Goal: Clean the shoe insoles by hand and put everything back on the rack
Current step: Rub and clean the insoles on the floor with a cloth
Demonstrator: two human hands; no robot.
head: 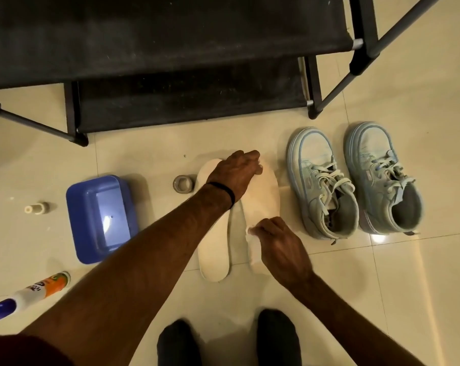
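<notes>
Head view: two white insoles on floor tile btwn blue tub (pixel 102 217) and sneakers (pixel 355 180), just in front of rack (pixel 170 62).
L hand (pixel 236 173) flat, fingers spread-ish, pressing toe end of right insole (pixel 263 196), prob. pinning it vs sliding.
R hand (pixel 279 247) pinched shut on white wipe (pixel 251 233), rubbing heel end.
Left insole (pixel 214 249) lies alongside, touching.
Bottle (pixel 36 291) off to side, within reach.

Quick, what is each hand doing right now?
Left hand: pressed down on the right-side insole, holding nothing.
Right hand: closed on a white wipe.
</notes>
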